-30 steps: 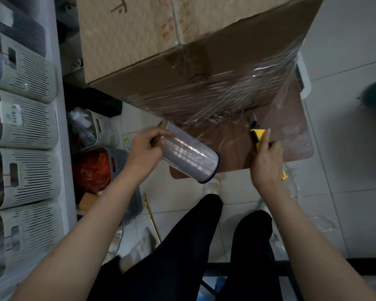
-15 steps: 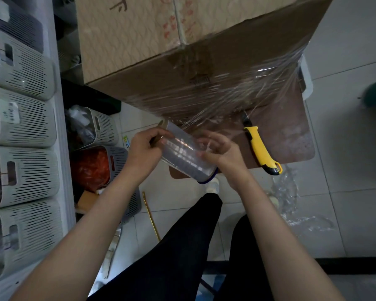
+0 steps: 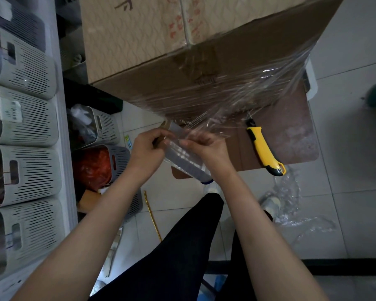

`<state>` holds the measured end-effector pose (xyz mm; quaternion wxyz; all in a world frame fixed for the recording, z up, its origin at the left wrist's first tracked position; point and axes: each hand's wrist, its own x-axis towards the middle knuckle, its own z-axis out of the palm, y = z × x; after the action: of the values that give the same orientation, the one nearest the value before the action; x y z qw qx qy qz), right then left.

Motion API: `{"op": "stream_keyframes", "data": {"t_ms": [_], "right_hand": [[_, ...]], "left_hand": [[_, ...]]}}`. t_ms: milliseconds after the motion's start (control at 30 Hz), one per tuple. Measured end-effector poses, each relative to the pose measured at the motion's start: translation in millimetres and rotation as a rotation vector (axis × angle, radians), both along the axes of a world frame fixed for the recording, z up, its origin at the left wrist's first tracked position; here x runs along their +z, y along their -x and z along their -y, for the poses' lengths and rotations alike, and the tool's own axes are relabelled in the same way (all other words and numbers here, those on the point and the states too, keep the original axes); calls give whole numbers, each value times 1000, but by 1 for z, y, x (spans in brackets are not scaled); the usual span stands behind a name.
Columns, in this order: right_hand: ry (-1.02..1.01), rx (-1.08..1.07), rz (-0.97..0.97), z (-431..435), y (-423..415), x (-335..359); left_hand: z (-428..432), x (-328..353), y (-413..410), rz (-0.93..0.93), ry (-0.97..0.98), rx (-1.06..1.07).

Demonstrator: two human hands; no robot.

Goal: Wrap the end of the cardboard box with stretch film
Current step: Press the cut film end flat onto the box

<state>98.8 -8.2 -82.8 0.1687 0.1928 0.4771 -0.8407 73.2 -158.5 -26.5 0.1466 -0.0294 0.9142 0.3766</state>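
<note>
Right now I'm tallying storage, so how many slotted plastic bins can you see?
8, perhaps more hidden. Five stand along the left shelf. Three sit on the floor: one by the box, one holding something red, one partly behind the left forearm.

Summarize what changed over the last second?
The right hand let go of the yellow utility knife, left it on the brown board, and moved left onto the stretch film roll. Unchanged: left hand holding the roll, cardboard box in place.
</note>
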Motion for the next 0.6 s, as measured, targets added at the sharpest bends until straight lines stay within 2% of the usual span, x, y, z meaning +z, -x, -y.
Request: {"op": "stream_keyframes", "data": {"t_ms": [100, 300, 500, 600], "right_hand": [[-3, 6, -13, 3, 1, 4], [119, -99, 75, 7, 1, 1], [128, -384, 28, -28, 19, 9], [56, -371, -55, -44, 31, 13]], "left_hand": [[1, -2, -1, -4, -11, -1], [1, -6, -5, -21, 5, -2], [14, -3, -10, 20, 43, 77], [25, 2, -21, 34, 80, 123]]}}
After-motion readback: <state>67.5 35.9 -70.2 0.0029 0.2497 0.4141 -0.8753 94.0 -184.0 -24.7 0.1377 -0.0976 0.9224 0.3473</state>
